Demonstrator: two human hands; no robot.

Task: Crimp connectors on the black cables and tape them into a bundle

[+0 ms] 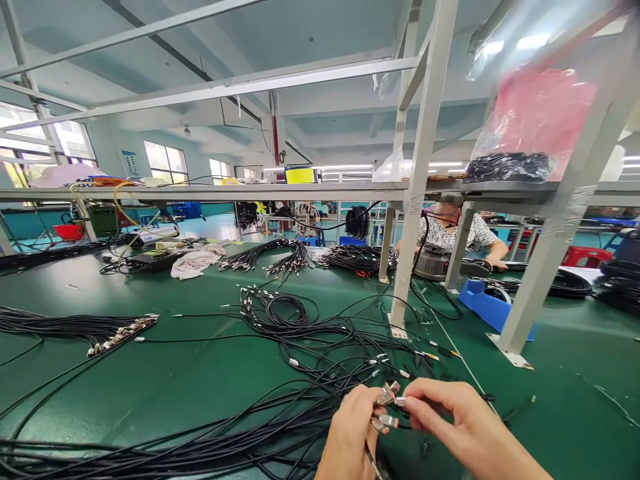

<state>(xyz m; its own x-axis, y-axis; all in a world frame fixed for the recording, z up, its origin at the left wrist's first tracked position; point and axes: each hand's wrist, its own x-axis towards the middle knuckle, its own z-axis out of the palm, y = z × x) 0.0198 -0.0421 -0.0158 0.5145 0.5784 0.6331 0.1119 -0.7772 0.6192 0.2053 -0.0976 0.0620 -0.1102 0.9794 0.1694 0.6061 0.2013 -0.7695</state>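
Cable connectors (pixel 389 421) are sitting clasped in the left hand (pixel 351 427) above the green table (pixel 165 373), the right hand (pixel 457 415) is pinching one beside them, and many loose cables (pixel 320 330) are lying ungathered while one bundle (pixel 50 321) is lying aligned.

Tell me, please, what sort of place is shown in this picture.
Probably a cable workshop: bundles of black cables lie on a green workbench, a blue tape dispenser stands by a metal post, and a co-worker is beyond.
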